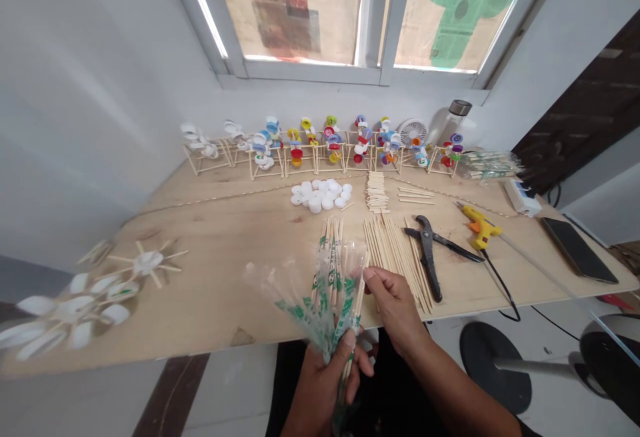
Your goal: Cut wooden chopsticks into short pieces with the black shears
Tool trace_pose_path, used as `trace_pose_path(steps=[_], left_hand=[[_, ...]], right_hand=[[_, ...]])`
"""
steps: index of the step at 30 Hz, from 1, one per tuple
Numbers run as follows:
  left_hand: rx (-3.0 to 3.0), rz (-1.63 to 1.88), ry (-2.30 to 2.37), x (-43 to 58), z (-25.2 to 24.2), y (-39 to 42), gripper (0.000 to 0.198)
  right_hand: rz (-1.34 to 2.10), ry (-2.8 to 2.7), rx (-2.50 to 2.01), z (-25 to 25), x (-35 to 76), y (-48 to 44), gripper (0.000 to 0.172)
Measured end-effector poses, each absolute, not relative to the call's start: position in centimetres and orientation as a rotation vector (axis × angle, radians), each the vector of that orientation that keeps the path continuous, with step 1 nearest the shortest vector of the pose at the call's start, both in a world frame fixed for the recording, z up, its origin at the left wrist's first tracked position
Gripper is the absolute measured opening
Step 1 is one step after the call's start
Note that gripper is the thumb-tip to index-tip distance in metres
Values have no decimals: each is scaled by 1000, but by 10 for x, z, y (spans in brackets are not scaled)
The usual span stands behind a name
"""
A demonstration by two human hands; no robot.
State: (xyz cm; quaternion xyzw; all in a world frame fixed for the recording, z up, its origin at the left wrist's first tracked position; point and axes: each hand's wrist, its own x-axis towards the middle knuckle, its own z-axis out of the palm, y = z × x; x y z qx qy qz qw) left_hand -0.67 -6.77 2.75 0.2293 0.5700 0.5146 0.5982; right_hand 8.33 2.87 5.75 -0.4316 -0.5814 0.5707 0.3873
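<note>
From my remote seat I see the left hand [320,383] closed around the lower end of a bundle of thin bamboo sticks in clear plastic wrappers with green print [333,290]. It holds the bundle upright over the near edge of the pale wooden table [225,237]. The right hand [395,303] is at three o'clock of the bundle. Its fingers are narrow, and thumb and forefinger pinch one stick at the side of the bundle. Whether they grip the wood or only the wrapper, I cannot tell.

At one o'clock from the hands lies a loose pile of bare bamboo sticks [395,250], touching black metal cutting pliers [429,250]. A yellow glue gun [479,223] rests further at two o'clock.

At twelve o'clock are a heap of white plastic bottle caps [323,195] and a stack of short cut stick pieces [376,191]. Behind them stands a row of stick frames with coloured caps [325,147].

In my judgement the unwrapping is partly done: many sticks are already bare. The whole bundle in hand is not yet unwrapped, and more wrapped sticks [487,163] wait at two o'clock, far on the table.
</note>
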Motion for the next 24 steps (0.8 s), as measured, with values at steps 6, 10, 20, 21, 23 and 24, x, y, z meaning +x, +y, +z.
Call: trace_pose_path(steps=[6,10,20,21,23,24], left_hand=[[581,1127,1318,-8,21,-69,49],[569,1152,1306,-8,25,-69,46],[527,1164,1332,-5,30,-72,49],[521,1160,1342,-4,26,-74,49],[480,1163,1384,-4,18,-81,49],[450,1168,1401,-4,13,-86,48]], right_hand=[[1476,-1485,-1097,52,84,22,36],[1508,-1487,-1118,51,84,20,37],[1452,-1355,-1102,58,82,32,31],[1435,-1310,-1109,59,84,38,29],[1389,-1194,-1123,62,90,55,24],[1354,-1130,-1132,64,94,66,23]])
